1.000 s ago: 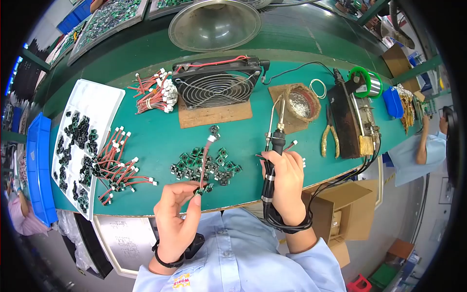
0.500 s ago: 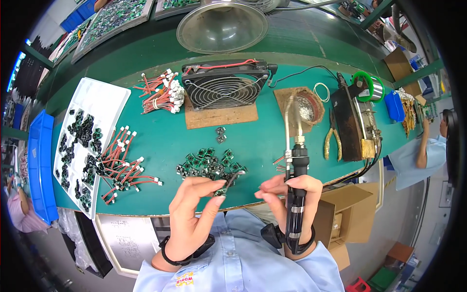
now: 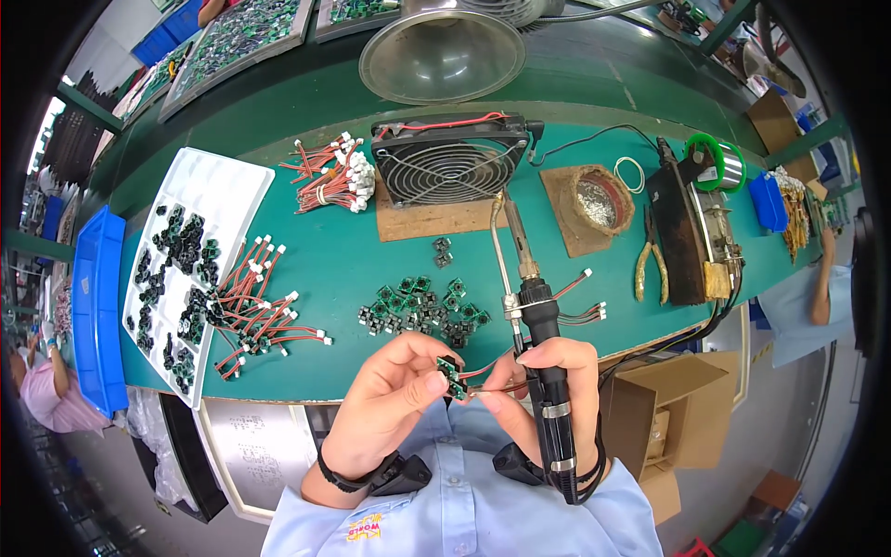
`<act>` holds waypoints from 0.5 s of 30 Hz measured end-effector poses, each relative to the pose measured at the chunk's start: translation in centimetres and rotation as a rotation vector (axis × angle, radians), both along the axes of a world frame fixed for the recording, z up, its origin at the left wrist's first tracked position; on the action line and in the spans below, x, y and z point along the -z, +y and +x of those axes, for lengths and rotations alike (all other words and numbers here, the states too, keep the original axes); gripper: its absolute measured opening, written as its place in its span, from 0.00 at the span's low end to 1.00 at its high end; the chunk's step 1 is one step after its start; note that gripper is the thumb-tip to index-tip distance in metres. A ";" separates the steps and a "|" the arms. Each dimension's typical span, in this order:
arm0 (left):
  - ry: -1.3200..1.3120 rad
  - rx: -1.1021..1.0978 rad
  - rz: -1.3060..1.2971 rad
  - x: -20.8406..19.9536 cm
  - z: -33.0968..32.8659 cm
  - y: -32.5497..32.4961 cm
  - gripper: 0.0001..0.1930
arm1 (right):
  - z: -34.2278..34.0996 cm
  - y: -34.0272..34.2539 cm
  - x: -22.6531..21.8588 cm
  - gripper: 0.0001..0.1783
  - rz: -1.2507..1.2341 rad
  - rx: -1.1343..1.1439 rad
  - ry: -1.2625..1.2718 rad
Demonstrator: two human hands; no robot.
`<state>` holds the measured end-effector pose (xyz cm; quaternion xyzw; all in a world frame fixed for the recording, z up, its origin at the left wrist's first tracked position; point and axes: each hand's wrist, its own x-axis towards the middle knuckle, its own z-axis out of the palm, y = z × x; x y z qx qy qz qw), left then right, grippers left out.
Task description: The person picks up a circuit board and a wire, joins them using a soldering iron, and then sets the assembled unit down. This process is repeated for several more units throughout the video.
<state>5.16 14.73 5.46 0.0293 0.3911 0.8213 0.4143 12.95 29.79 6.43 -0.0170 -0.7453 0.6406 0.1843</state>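
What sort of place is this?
Probably an electronics assembly workshop: the right hand holds a soldering iron, small circuit boards lie piled on the green bench, and a solder spool stands nearby.

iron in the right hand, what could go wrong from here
The right hand grips the iron while also pinching the wires, so either might slip. The thin wires could tug loose from the board in the left hand. The iron points up toward the fan and, if hot, might scorch it.
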 end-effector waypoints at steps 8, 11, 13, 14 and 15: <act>-0.204 0.127 0.209 0.7 -0.3 0.1 0.10 | 0.0 -0.2 -0.8 0.26 -0.023 -0.073 -0.016; -0.238 0.119 0.182 0.2 -0.1 0.3 0.11 | -0.2 -0.3 -1.1 0.26 -0.017 -0.101 0.017; -0.275 0.133 0.221 0.1 -0.2 0.3 0.10 | -0.3 -0.4 -1.3 0.26 -0.005 -0.092 0.021; -0.273 0.139 0.213 0.2 -0.3 0.3 0.10 | -0.3 -0.5 -1.4 0.26 0.012 -0.089 0.021; -0.243 0.164 0.263 0.6 -0.3 0.1 0.10 | -0.3 -0.5 -1.5 0.26 0.029 -0.088 0.020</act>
